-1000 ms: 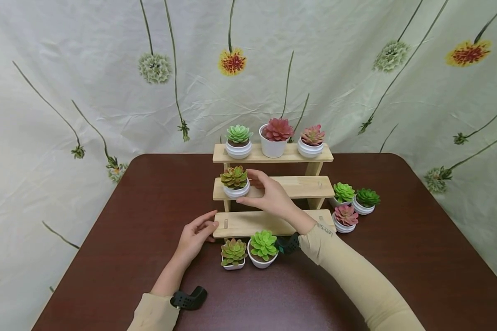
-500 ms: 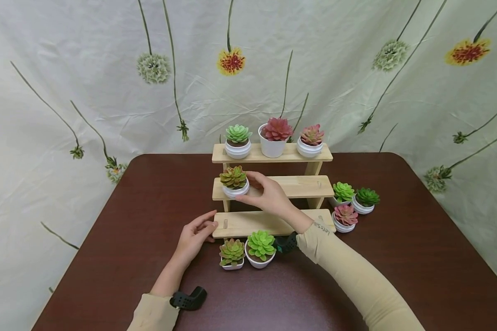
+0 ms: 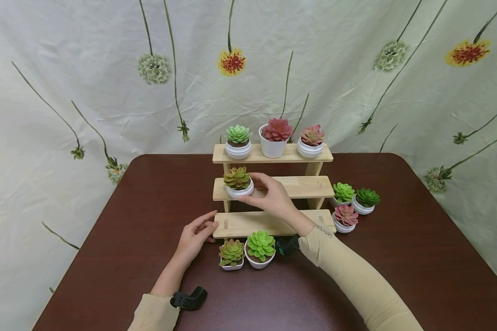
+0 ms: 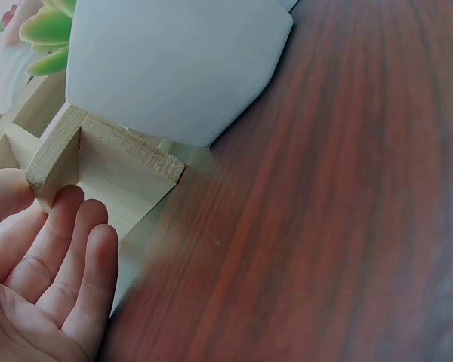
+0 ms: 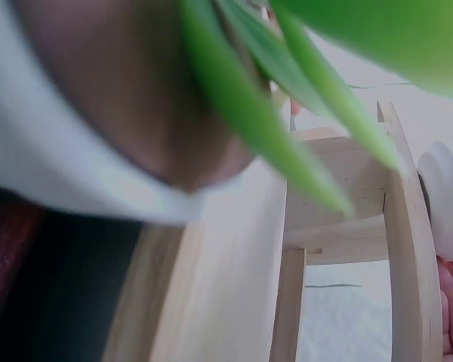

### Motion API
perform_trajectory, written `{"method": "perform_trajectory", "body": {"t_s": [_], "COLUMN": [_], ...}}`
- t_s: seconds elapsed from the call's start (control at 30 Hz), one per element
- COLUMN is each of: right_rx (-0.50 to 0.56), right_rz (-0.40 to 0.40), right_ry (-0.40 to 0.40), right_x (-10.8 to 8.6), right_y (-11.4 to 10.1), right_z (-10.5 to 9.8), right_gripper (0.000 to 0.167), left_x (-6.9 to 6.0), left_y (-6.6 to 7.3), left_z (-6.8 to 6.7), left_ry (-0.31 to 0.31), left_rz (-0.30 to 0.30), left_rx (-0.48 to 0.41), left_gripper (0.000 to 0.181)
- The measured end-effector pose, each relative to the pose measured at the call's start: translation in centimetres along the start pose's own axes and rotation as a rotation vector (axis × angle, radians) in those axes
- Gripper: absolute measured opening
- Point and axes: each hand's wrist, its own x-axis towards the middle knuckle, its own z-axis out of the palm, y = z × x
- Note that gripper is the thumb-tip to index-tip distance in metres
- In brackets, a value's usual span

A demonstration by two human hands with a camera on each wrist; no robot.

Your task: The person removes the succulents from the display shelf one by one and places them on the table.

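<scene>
A three-tier wooden plant stand (image 3: pixel 273 224) is in the middle of the head view. At the left end of its middle tier is a succulent with reddish-green leaves in a ribbed white pot (image 3: pixel 239 189). My right hand (image 3: pixel 272 198) holds this pot from its right side, thumb in front and fingers behind. At the left end of the bottom tier, my left hand (image 3: pixel 193 236) pinches the board's corner. The left wrist view has that hand's thumb and fingers (image 4: pixel 94 249) at the board's edge. The right wrist view shows only part of the held pot (image 5: pixel 445 196).
Three potted succulents (image 3: pixel 272 146) line the top tier. Before the stand are a squarish pot with a succulent (image 3: pixel 232 253) and a bright green one in a round pot (image 3: pixel 261 248). Three more potted succulents (image 3: pixel 345 216) cluster at right on the dark table (image 3: pixel 161 193).
My right hand and the pot it holds have shifted slightly right along the middle tier. The bright green succulent in front has moved a little left. My left hand keeps its place.
</scene>
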Motion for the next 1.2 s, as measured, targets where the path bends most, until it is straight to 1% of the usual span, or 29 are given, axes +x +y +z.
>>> {"method": "perform_trajectory", "body": {"t_s": [0.33,0.53,0.8,0.97,1.0,1.2], "right_rx": [0.057,0.080,0.134,0.170,0.180,0.165], "right_rz": [0.011,-0.015,-0.035,-0.004,0.003,0.006], "right_ry": [0.023,0.046,0.093,0.102,0.102,0.119], "right_x": [-1.4,-2.6,-4.3,-5.7,-6.0,-8.0], "right_y": [0.5,0.6,1.1,1.4,1.3,-0.9], "right_z": [-1.0,-1.6,-2.4,-2.8,-2.9,-3.6], "right_gripper": [0.059,0.054,0.056,0.055,0.055,0.052], "left_x": [0.0,0.0,0.1,0.1,0.1,0.0], "left_y": [-0.1,-0.1,-0.1,-0.1,-0.1,-0.2], "left_z": [0.0,0.0,0.0,0.0,0.0,0.0], "left_ry": [-0.002,-0.004,-0.004,-0.007,-0.007,-0.004], "left_rz": [0.009,0.013,0.012,0.009,0.010,0.014], "left_rx": [-0.005,-0.007,0.008,0.012,0.013,0.013], "left_gripper": [0.041,0.041,0.041,0.041,0.041,0.041]}}
